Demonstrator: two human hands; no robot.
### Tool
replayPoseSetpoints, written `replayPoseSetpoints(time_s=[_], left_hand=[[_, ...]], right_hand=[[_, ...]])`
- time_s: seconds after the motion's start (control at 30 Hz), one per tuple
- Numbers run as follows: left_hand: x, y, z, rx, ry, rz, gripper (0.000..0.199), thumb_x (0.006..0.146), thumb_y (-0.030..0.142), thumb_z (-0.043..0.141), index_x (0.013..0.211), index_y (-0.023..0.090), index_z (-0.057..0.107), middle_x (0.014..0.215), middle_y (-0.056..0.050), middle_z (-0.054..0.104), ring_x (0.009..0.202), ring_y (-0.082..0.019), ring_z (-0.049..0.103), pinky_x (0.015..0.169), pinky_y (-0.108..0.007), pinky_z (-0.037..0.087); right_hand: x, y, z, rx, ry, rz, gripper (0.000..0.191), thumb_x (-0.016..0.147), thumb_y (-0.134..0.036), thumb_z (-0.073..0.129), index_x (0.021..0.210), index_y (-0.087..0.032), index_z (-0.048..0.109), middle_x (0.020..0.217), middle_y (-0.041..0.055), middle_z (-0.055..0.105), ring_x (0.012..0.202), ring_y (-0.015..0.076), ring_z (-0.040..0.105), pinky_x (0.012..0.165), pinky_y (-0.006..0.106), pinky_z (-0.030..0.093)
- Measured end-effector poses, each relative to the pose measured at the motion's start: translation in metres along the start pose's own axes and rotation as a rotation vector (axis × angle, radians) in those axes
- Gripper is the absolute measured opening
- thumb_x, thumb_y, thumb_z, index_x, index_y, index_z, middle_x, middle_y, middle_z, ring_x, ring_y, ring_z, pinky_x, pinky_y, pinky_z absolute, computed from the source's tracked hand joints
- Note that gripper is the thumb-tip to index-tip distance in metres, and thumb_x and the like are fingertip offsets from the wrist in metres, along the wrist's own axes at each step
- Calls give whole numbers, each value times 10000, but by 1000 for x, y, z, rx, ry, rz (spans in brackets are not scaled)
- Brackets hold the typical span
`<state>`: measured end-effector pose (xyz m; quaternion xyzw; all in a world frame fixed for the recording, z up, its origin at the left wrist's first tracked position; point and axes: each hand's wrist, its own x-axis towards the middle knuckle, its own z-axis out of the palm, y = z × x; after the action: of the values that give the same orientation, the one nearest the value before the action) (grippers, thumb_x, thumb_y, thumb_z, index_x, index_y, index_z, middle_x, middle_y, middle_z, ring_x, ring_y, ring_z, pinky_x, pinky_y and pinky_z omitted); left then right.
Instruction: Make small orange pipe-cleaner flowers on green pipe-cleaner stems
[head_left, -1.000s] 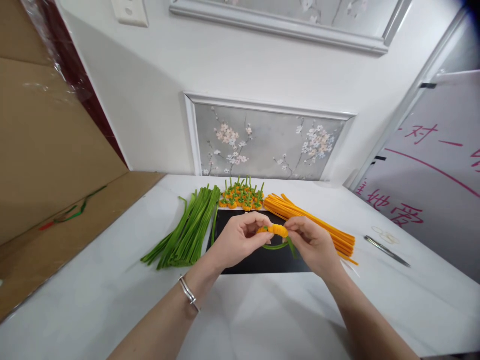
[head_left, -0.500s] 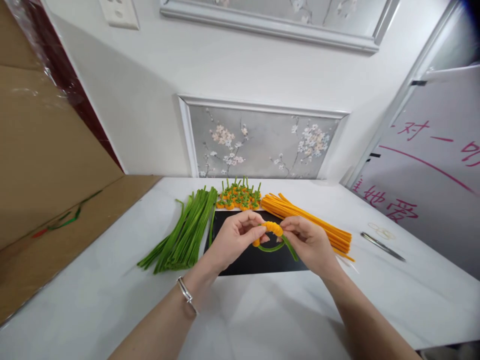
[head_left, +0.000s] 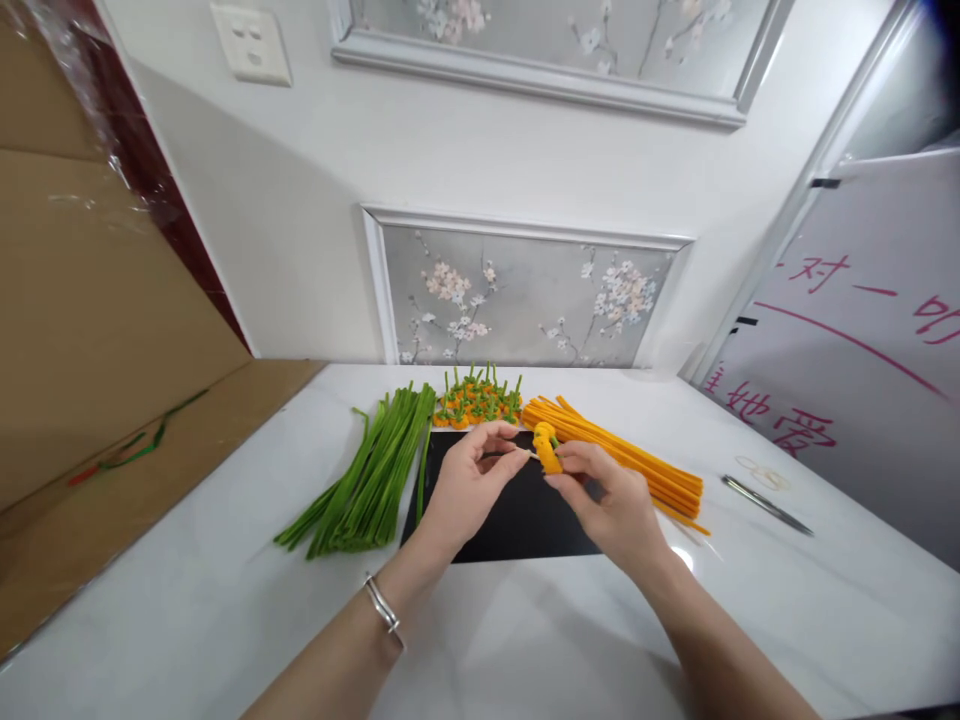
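we are pinching an orange chenille coil (head_left: 548, 456) above the black mat (head_left: 525, 525) with our right hand (head_left: 615, 500), while our left hand (head_left: 469, 485) is gripping a thin pale piece (head_left: 532, 455) just beside it.

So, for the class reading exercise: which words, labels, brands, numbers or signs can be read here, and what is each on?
"对一": magenta handwriting on the white board, upper row; the characters at either end are incomplete.
"她爱": same board, lower row; the character before it is unclear.
Nothing readable on the green chenille stems, orange chenille stems or wall socket; any marking on the silver bangle is too small to tell.
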<state>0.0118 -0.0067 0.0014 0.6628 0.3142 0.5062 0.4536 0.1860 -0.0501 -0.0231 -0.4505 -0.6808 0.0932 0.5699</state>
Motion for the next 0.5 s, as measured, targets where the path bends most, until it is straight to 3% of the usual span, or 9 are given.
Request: replayPoseSetpoints(time_s=[0.07,0.13,0.27,0.4,0.5], left_hand=[[-1,-1,5,-71,-6,-38,225,797,283,691,983,180,621,940,-33,653,891,-157,616,832,-288,491],[-3,-1,9,-165,-69,-100,249,794,291,693,1002,177,618,911,-32,669,867,-159,630,814,-290,501],[-4,3,11,-164,-96,-156,172,801,261,667,934,153,654,891,-39,685,829,-151,631,786,-267,496],[-2,5,5,-103,-215,-194,199,818,263,634,974,146,672,950,-48,675,796,-143,624,786,-278,493],[-2,5,3,-37,-303,-227,227,830,270,616,1006,142,682,889,-43,671,743,-132,602,748,-272,484]], right_hand=[[-1,1,4,-155,67,-155,114,855,-222,641,961,-211,599,828,36,706,716,171,669,664,282,543],[-2,1,7,-248,41,-259,50,881,-198,609,927,-210,593,818,35,704,717,174,655,660,288,531],[-1,-4,5,-334,-40,-324,22,882,-225,624,865,-213,617,777,29,704,688,182,637,641,301,500],[5,-3,-6,-171,51,-140,93,903,-233,581,843,-212,649,775,25,682,669,157,613,636,282,486],[8,2,-12,22,-25,89,92,881,-271,593,855,-204,650,767,21,655,643,144,587,584,262,475]])
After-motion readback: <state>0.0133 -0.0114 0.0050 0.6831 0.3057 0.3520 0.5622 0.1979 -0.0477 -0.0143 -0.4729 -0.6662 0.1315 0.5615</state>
